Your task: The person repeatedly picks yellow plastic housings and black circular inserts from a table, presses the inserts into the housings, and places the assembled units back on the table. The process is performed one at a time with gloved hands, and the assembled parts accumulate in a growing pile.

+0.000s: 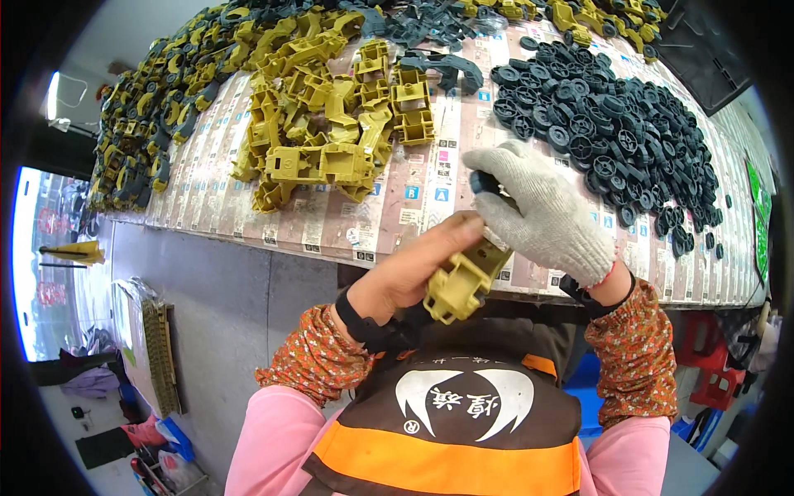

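My bare left hand (401, 273) is closed around a yellow plastic toy vehicle body (461, 285), held tilted just over the table's near edge. My right hand (550, 215), in a whitish knit glove, is closed above and beside it. A dark toy wheel (481, 182) shows between the glove's thumb and fingers. On the table, a heap of matching yellow bodies (327, 161) lies ahead of my left hand. A large pile of dark toy wheels (608, 128) spreads ahead and right of the glove.
Mixed yellow and dark toy vehicles (165, 107) are heaped at the table's (331, 227) left side. Dark curved parts (447, 68) lie at the back middle. A black crate (699, 50) stands at the back right, red stools (713, 364) below right.
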A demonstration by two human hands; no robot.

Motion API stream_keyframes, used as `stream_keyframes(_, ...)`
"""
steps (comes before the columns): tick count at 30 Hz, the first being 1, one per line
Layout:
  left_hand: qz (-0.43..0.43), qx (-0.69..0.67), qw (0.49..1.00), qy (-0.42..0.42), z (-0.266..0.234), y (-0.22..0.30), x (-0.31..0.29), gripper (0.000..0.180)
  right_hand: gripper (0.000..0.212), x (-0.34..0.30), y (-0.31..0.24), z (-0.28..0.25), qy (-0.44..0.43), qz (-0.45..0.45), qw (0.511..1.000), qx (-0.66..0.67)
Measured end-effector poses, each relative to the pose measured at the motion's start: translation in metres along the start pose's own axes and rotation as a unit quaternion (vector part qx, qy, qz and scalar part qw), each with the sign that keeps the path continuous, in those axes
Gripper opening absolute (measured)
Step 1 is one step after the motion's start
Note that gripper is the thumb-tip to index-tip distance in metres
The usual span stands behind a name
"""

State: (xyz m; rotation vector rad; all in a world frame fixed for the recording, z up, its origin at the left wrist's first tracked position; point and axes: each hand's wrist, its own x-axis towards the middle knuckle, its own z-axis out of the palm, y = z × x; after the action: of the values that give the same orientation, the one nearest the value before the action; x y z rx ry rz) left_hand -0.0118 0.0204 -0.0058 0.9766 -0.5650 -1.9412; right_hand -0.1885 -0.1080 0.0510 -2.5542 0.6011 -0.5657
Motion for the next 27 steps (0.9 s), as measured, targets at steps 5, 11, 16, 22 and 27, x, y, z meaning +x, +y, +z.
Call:
stream_keyframes(5,0.056,-0.116,0.989,-0.070,-0.017,-0.003,-0.002,0.088,0.033,-0.043,0.028,0.013,0.137,0.184,0.971,0.062)
stream_keyframes(11,0.187,0.065,0.978,0.067,0.014,-0.015,0.002,0.077,0.041,-0.069,-0.016,0.014,0.056,0.275,0.932,0.231)
stream_keyframes(16,0.121,-0.010,0.992,0.043,0.002,-0.008,0.006,0.064,0.042,-0.076,-0.027,0.015,0.090,0.292,0.844,0.440)
stream_keyframes(22,0.097,-0.018,0.994,0.044,0.009,-0.015,0.001,0.062,0.044,-0.063,-0.020,0.020,0.174,0.270,0.815,0.482)
stream_keyframes(27,0.148,0.047,0.985,0.071,0.016,-0.024,0.005,0.068,0.046,-0.062,-0.024,0.026,0.175,0.256,0.811,0.497)
